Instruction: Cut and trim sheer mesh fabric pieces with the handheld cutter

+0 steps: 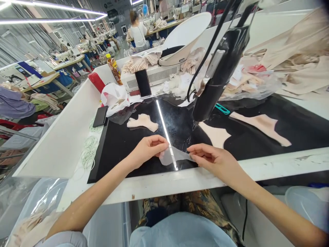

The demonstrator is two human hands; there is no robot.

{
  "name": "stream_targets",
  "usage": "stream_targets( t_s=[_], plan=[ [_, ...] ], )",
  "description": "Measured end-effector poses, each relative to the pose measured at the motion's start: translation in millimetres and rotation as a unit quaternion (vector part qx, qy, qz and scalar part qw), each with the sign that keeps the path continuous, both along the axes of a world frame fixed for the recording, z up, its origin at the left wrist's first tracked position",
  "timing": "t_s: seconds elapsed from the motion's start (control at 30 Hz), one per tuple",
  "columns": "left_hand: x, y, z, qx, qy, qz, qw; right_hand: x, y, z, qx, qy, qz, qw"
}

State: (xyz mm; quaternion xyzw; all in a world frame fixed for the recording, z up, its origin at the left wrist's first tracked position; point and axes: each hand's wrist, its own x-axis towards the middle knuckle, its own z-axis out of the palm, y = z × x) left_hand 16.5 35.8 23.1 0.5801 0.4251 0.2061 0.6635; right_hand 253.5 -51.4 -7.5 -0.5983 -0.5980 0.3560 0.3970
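Observation:
Between my hands a thin, translucent white piece of film or sheer fabric (167,157) is stretched just above the black mat (115,154). My left hand (151,147) pinches its left end between thumb and fingers. At its right end my right hand (205,156) pinches a narrow tip. Beyond the right hand a beige fabric piece (216,134) lies flat, partly under the black machine head (218,75). Another beige piece (143,122) sits beyond my left hand. A longer beige cut piece (262,127) rests on the mat at the right.
The black machine head hangs low over the mat. A teal cutter (222,108) lies behind it. Phones (100,116), green rings (89,152), a bottle (113,68) and a white bag (114,97) line the left and back. Fabric heaps (300,68) cover the right back.

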Motion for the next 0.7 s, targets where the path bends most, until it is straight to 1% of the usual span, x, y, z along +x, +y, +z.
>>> stream_targets(
  t_s=[0.1,0.23,0.4,0.57,0.7],
  plan=[
    [-7.9,1.0,0.0,0.014,0.008,0.009,1.000,-7.0,2.3,0.2,-0.029,0.033,0.019,0.999],
    [-15.8,2.8,-5.6,0.020,0.022,0.027,0.999,-14.6,3.6,-0.6,-0.014,0.020,0.026,0.999],
    [-21.1,5.0,-9.5,0.029,0.041,0.036,0.998,-20.8,2.6,-5.0,0.034,-0.038,0.038,0.998],
    [-22.5,6.6,-7.6,0.046,0.062,0.038,0.996,-26.9,0.6,-7.9,0.101,-0.093,0.083,0.987],
    [-23.1,8.0,-10.0,0.056,0.074,0.039,0.995,-30.4,-0.3,-9.1,0.125,-0.110,0.106,0.980]
  ],
)
